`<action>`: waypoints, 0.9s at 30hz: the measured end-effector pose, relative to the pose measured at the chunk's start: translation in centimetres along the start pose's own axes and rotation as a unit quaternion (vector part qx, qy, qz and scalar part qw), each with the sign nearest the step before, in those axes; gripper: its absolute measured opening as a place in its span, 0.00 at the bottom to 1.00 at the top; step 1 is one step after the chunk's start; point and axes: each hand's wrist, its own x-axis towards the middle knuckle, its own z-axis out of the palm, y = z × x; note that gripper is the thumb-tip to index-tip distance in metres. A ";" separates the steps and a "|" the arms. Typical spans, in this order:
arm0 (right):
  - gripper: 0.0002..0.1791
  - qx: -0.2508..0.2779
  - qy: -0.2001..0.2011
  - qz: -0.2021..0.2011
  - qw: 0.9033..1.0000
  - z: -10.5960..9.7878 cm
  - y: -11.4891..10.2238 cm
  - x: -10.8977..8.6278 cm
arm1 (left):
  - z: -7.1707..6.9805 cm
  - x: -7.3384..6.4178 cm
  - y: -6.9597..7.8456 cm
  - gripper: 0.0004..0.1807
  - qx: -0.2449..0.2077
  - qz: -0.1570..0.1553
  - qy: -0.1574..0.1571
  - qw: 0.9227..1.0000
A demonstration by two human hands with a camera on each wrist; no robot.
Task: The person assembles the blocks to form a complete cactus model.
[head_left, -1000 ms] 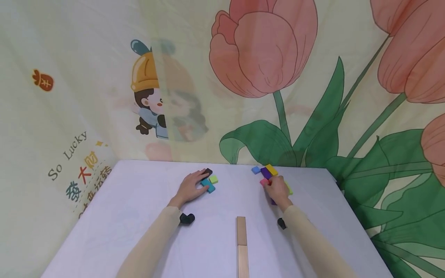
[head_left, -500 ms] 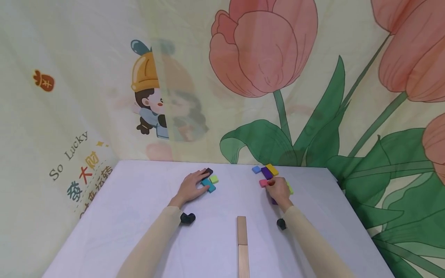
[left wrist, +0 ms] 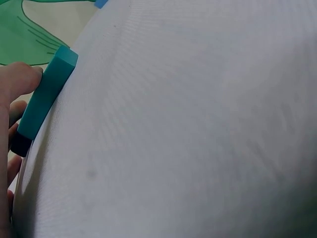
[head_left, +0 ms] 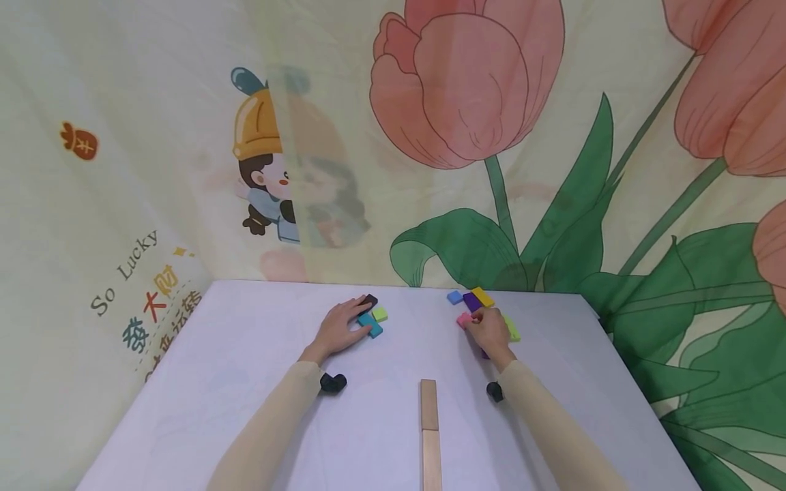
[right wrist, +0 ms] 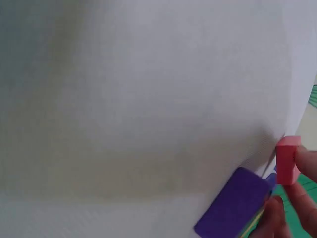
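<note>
My left hand (head_left: 339, 329) rests at the far left of the table with its thumb on a teal block (head_left: 371, 326). Its fingers reach over a black block (head_left: 370, 301), and a lime block (head_left: 380, 314) lies just beyond the thumb. In the left wrist view the thumb touches the side of the teal block (left wrist: 49, 94). My right hand (head_left: 490, 332) pinches a small pink block (head_left: 463, 319) between thumb and fingers. The right wrist view shows this pink block (right wrist: 286, 161) beside a purple block (right wrist: 235, 203).
Around the right hand lie a blue block (head_left: 454, 296), a purple block (head_left: 472, 302), a yellow block (head_left: 483, 296) and a lime block (head_left: 512, 329). Another purple piece (head_left: 485, 354) is mostly hidden under that hand. Two wooden strips (head_left: 430, 429) form a line toward the table's near edge.
The pink block has turned slightly in my right fingers. My left hand stays on the teal and black blocks. The whole head view has shifted a little.
</note>
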 end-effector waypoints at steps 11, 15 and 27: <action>0.08 0.131 -0.112 -0.048 0.984 0.7 -1.7 -2.0 | 0.1 0.0 0.0 0.32 0.001 0.001 0.001 1.000; 0.06 0.128 -0.171 -0.056 0.975 1.0 -2.2 -3.2 | 0.0 0.1 0.0 0.32 0.000 0.001 0.000 1.000; 0.04 0.137 -0.236 -0.092 0.958 1.7 -2.6 -5.4 | 0.1 0.1 -0.1 0.33 -0.001 -0.007 -0.006 1.000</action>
